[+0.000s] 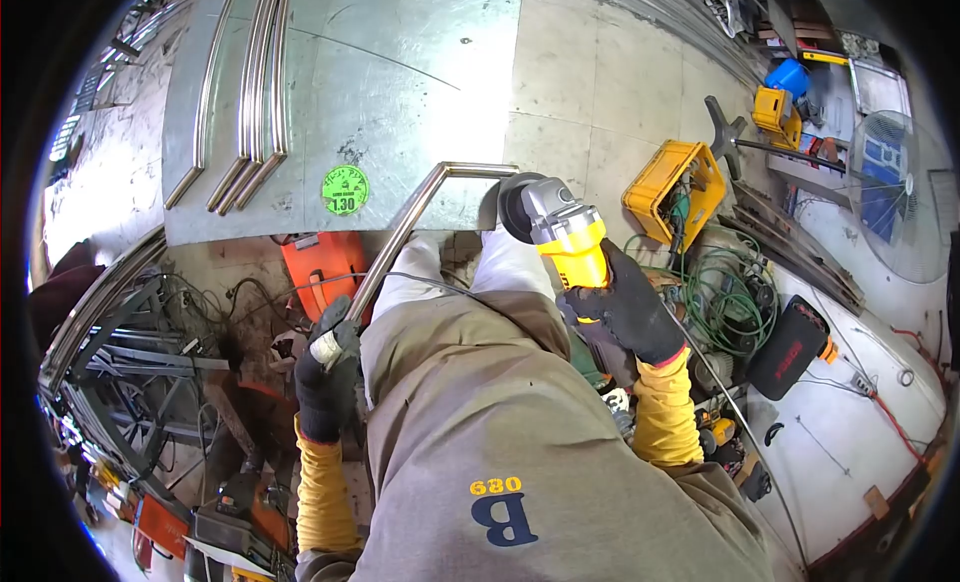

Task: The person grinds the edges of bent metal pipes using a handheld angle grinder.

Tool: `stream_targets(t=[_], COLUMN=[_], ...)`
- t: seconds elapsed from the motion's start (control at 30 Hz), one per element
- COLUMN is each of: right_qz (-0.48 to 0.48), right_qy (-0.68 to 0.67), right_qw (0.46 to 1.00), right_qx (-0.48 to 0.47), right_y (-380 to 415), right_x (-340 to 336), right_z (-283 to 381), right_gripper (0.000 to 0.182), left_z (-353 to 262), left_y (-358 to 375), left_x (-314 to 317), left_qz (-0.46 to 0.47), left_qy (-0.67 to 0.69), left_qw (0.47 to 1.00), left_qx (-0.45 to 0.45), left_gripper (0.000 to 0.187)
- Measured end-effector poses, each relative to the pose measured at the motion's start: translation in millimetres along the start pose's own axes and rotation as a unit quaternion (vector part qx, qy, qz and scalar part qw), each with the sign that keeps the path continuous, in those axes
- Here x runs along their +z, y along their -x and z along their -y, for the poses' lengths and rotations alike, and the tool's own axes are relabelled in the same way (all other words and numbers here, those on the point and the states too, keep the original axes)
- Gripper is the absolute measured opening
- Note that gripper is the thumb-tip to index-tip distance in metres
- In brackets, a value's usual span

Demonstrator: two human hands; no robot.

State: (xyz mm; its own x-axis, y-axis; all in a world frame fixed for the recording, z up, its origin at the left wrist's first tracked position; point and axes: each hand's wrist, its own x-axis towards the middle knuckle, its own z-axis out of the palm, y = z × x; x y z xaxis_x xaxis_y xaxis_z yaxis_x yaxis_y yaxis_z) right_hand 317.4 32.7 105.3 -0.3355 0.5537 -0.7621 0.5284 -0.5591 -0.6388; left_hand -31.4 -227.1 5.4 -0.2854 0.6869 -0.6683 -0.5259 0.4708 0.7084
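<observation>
Left hand (328, 367) wraps tight around a shiny bent metal tube (400, 237), long run slanting up onto the steel sheet (400, 72). Right hand (625, 307) fully grips a yellow grinder (560, 232), disc near the tube's bend.

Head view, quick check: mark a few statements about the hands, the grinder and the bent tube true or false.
1. The right hand holds the yellow angle grinder. True.
2. The left hand is bare. False: it wears a dark glove and grips the bent metal tube.
3. The grinder's disc sits near the tube's bend. True.
4. The round sticker on the metal sheet is red. False: it is green.
5. The yellow crate lies left of the tube. False: right of it.
</observation>
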Motion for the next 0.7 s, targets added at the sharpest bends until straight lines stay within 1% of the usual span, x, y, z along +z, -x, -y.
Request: stream_targets(t=[0.03, 0.07, 0.13, 0.17, 0.23, 0.33, 0.47, 0.53, 0.57, 0.63, 0.67, 0.7], right_qz=[-0.01, -0.019, -0.018, -0.017, -0.02, -0.013, 0.0, -0.004, -0.01, -0.013, -0.014, -0.014], right_qy=[0.011, 0.022, 0.021, 0.018, 0.021, 0.024, 0.038, 0.034, 0.028, 0.023, 0.019, 0.019], right_qw=[1.0, 1.0, 1.0, 1.0, 0.999, 0.999, 0.999, 0.999, 1.0, 1.0, 0.999, 0.999], right_qx=[-0.001, -0.003, -0.007, -0.01, -0.017, -0.019, -0.011, -0.009, -0.006, -0.017, -0.028, -0.029], right_y=[-1.0, -1.7, -2.4, -2.6, -4.3, -2.9, 0.7, 0.4, 1.6, -1.7, -3.0, -2.6], right_x=[0.8, 0.9, -0.4, -0.4, -0.4, 0.5, 2.3, 2.7, 2.8, 1.3, 0.5, 0.1], right_z=[-0.1, 0.0, 0.8, 0.8, -0.5, 4.3, 1.9, 5.2, 6.2, 8.1, 9.0, 9.8], right_gripper=[0.056, 0.056, 0.056, 0.056, 0.056, 0.056, 0.056, 0.056, 0.055, 0.055, 0.055, 0.055], left_z=[7.3, 13.0, 16.8, 19.2, 21.0, 15.4, 14.8, 11.3, 14.2, 20.1, 22.1, 20.6], left_y=[-0.5, -1.4, -3.7, -4.5, -6.7, -6.1, -8.9, -8.0, -8.5, -11.7, -11.7, -11.4], left_x=[-2.3, -3.9, -3.5, -5.0, -6.1, 0.8, 0.4, 4.4, 1.1, -5.0, -6.3, -4.6], left_qz=[0.012, 0.012, 0.033, 0.032, 0.043, 0.035, 0.038, 0.037, 0.038, 0.027, 0.028, 0.036], left_qy=[-0.123, -0.121, -0.217, -0.217, -0.22, -0.214, -0.218, -0.14, -0.14, -0.098, -0.098, -0.124], left_qw=[0.989, 0.989, 0.947, 0.947, 0.934, 0.941, 0.945, 0.97, 0.97, 0.989, 0.989, 0.981], left_qx=[0.082, 0.082, 0.236, 0.236, 0.279, 0.261, 0.242, 0.195, 0.195, 0.106, 0.107, 0.143], left_gripper=[0.055, 0.055, 0.043, 0.043, 0.045, 0.042, 0.042, 0.042, 0.042, 0.042, 0.042, 0.041])
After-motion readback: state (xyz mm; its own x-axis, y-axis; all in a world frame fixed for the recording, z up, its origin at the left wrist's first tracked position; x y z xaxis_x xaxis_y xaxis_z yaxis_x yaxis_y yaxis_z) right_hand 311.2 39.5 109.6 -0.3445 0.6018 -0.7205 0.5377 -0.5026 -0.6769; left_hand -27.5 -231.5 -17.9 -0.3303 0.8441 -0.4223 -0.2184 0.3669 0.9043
